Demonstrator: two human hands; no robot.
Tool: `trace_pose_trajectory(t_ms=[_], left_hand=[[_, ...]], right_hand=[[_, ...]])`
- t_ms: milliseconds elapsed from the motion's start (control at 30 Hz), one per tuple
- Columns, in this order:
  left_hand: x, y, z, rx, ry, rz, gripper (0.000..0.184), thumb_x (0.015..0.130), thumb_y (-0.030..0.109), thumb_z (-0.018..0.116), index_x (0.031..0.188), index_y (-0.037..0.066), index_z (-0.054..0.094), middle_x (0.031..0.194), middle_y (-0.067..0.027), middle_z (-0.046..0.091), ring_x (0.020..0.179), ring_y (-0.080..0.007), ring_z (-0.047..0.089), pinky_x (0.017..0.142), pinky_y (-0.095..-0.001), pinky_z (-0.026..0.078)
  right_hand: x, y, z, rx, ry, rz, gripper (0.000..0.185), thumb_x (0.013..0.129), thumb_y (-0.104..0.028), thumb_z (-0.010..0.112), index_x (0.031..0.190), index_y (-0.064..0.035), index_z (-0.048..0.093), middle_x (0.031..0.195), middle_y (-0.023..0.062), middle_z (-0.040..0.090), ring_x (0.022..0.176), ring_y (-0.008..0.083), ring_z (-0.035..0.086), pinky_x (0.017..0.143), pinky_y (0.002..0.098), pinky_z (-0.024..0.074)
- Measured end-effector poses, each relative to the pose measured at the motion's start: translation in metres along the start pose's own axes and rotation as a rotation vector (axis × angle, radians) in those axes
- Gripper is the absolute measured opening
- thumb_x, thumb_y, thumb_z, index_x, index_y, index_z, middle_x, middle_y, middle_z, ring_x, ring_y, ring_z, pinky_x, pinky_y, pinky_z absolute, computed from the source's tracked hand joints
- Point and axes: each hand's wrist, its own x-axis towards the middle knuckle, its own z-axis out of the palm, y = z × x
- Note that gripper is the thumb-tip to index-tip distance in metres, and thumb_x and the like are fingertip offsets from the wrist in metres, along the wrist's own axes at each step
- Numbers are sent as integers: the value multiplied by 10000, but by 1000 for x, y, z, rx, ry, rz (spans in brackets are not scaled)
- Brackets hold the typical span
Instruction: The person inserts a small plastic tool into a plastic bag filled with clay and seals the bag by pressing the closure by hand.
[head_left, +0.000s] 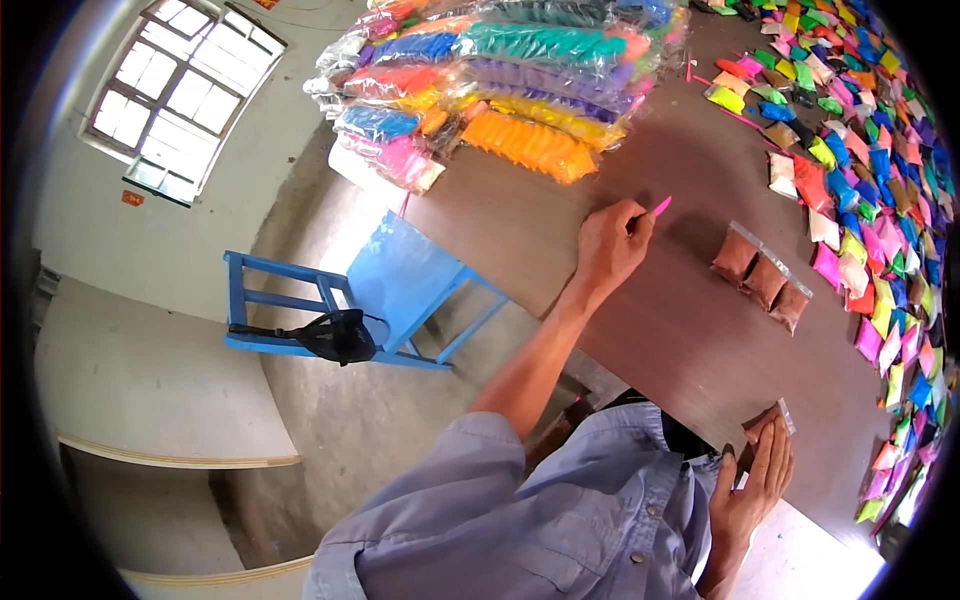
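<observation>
My left hand (612, 243) is closed in a fist over the brown table, with the pink tip of a thin stick-like tool (663, 205) poking out of it. The rest of that tool is hidden by the fingers. Near the table's front edge, my right hand (755, 485) lies with fingers stretched out over a small brown packet (762, 420), partly covering it; the thumb stands apart. Between the hands, further right, a strip of three joined brown packets (765, 281) with a clear edge rests on the table.
Many small colourful packets (880, 220) spread along the table's right side (700, 350). Clear bags of colourful packets (530, 145) are stacked at the far end. A blue chair (390, 280) with a black bag (340, 337) stands left, near a window (185, 85).
</observation>
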Motion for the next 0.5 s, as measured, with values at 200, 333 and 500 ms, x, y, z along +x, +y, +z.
trace_pose_trajectory(t_ms=[200,333,500], left_hand=[[-2,-1,1,-9,-5,-22,183,983,120,775,874,24,663,731,-140,660,606,-305,610,589,-388,503],[-2,0,-1,-20,-33,-81,195,990,133,773,877,16,666,732,-134,670,612,-275,628,600,-376,517],[-1,2,-1,-15,-64,-131,194,997,144,774,889,16,676,731,-126,675,614,-241,635,606,-369,520]], right_hand=[[2,9,-5,36,-23,-11,683,1004,-295,698,1586,22,529,1628,223,549,1525,433,484,1280,561,325],[2,0,-6,161,34,83,686,976,-224,717,1592,11,529,1644,219,533,1545,445,457,1285,543,322],[0,4,-2,98,13,67,689,996,-275,714,1592,15,525,1654,219,519,1557,444,439,1286,553,312]])
